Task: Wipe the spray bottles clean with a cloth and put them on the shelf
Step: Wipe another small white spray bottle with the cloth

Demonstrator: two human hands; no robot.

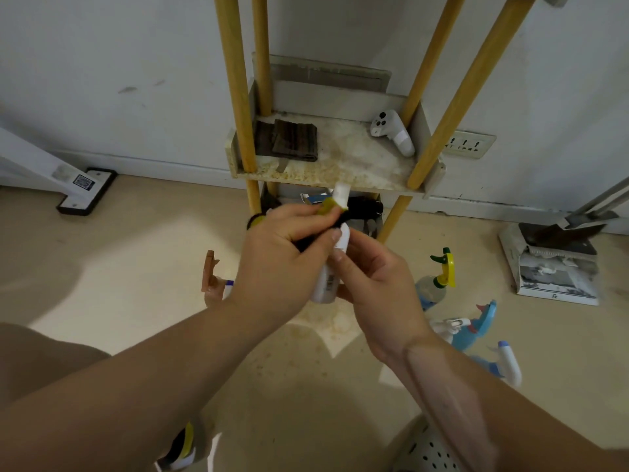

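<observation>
We held a small white spray bottle (332, 267) in front of us, above the floor (136, 267) and just before the front edge of the shelf (340, 165). Our right hand (377, 284) was curled around the lower body of the bottle, with the thumb lying on its side. Our left hand (282, 253) was closed around a cloth (326, 206), black with a yellow edge, and pressed it against the neck of the bottle. The white cap stood out above the cloth, and it overlapped the shelf edge in the view.

The shelf board was held between four yellow wooden posts (238, 97). On its left part lay a folded dark towel (289, 141), and at its right back corner a white controller (391, 131). The middle and front of the board were bare between these two. Under the board, a lower level held some dark things that we could not tell apart.

On the floor at our right several more spray bottles lay near each other: one with a yellow and green trigger (439, 274), one blue (476, 328), and one white with a blue tip (509, 362). At our left, partly behind the left wrist, was a brown trigger head (211, 274). Far right, against the wall, stood a dustpan (558, 247) on some papers, well apart from our hands. The floor between our arms and the shelf posts was open.
</observation>
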